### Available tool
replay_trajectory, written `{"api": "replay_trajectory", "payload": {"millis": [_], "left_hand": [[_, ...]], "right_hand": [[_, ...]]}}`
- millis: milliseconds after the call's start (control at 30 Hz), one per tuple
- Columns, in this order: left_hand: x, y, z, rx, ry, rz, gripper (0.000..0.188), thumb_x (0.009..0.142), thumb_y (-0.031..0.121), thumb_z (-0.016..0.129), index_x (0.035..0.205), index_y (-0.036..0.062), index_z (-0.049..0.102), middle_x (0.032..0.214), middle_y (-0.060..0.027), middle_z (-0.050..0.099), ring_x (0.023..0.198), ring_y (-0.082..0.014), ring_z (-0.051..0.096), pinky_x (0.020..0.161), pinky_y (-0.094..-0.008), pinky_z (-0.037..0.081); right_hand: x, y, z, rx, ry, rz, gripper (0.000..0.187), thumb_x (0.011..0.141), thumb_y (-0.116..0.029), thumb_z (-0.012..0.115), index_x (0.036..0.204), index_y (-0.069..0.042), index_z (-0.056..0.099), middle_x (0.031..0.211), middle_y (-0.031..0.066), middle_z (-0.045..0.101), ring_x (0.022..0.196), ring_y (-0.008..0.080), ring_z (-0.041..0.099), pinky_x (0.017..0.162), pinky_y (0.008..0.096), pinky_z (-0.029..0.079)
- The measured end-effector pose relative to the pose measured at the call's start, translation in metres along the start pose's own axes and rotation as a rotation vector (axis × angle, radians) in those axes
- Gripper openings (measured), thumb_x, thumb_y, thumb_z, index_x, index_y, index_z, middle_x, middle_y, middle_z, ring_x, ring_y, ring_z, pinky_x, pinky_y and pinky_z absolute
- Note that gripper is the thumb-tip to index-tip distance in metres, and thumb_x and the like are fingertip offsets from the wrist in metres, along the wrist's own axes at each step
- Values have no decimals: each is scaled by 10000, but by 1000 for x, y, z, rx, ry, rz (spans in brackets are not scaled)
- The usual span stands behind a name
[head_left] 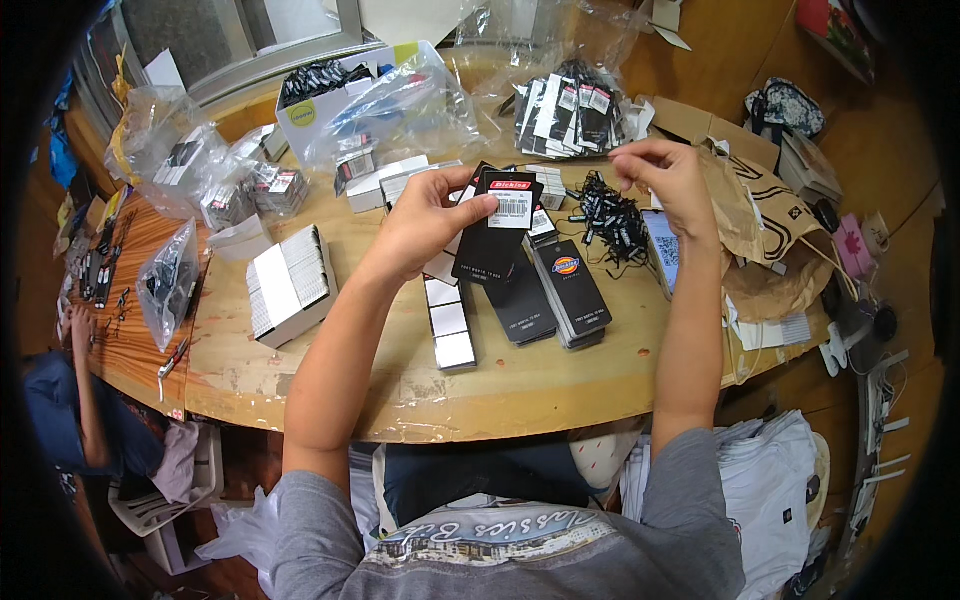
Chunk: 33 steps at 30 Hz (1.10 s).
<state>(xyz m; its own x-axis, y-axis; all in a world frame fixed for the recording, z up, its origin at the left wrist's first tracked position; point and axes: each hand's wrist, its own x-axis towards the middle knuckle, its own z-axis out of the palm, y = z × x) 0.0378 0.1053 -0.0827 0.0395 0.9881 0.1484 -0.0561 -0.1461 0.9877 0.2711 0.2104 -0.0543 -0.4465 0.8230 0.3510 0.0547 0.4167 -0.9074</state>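
Observation:
My left hand (pixel 425 225) grips a few black hang tags (pixel 485 250) over the table, fanned slightly apart. Its thumb rests beside a white barcode sticker (pixel 510 209) on the top tag. To the right, my right hand (pixel 675 185) is raised with thumb and forefinger pinched together. A thin dark string (pixel 575 160) seems to run from those fingertips toward the tags. Below the hands lie stacks of black tags (pixel 572 290) and a strip of white labels (pixel 453 335). A heap of black strings with small plastic ends (pixel 610 222) lies between the tag stacks and my right forearm.
A block of stacked white cards (pixel 290 285) sits at left. Behind are a white box (pixel 315 125) of black strings and a pile of strung tags (pixel 575 115). Brown paper bags (pixel 770 225) crowd the right. Another person's arm (pixel 85 370) works at the far left.

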Motion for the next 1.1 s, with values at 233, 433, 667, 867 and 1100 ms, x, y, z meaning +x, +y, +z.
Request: {"api": "replay_trajectory", "payload": {"millis": [233, 433, 667, 867, 1100], "left_hand": [[0, -2, 7, 37, -21, -17, 253, 763, 47, 554, 995, -49, 522, 848, -45, 583, 677, -58, 537, 613, -190, 447], [0, -3, 3, 53, 51, 83, 255, 785, 59, 519, 1023, -24, 478, 868, -55, 561, 718, -76, 532, 629, -197, 440], [6, -8, 1, 14, 226, 251, 184, 789, 78, 514, 930, 6, 420, 809, -44, 507, 767, -87, 462, 699, -227, 392], [-5, 4, 13, 173, 403, 395, 215, 731, 47, 593, 920, -12, 510, 774, -39, 564, 693, -68, 511, 627, -201, 431], [-12, 6, 21, 317, 451, 572, 188, 706, 25, 611, 880, -12, 553, 724, -62, 600, 640, -75, 547, 578, -202, 445]], "right_hand": [[6, -2, 23, 953, 1, -89, 83, 737, -126, 605, 783, -62, 581, 778, 60, 589, 743, 160, 563, 720, 315, 454], [1, -18, 47, 1067, -71, -192, 96, 734, -147, 600, 759, -58, 575, 660, 39, 547, 598, 139, 507, 625, 291, 448], [-18, -35, 75, 421, 14, -96, 141, 721, 15, 566, 851, 68, 575, 763, 133, 604, 666, 156, 595, 634, 228, 479], [-22, -33, 100, 302, 94, -129, 93, 693, 22, 598, 779, 51, 578, 702, 86, 598, 605, 106, 568, 582, 190, 464], [-20, -25, 105, 159, 195, -314, 87, 669, 12, 629, 748, 6, 591, 832, 47, 539, 697, 65, 518, 562, 174, 435]]}}
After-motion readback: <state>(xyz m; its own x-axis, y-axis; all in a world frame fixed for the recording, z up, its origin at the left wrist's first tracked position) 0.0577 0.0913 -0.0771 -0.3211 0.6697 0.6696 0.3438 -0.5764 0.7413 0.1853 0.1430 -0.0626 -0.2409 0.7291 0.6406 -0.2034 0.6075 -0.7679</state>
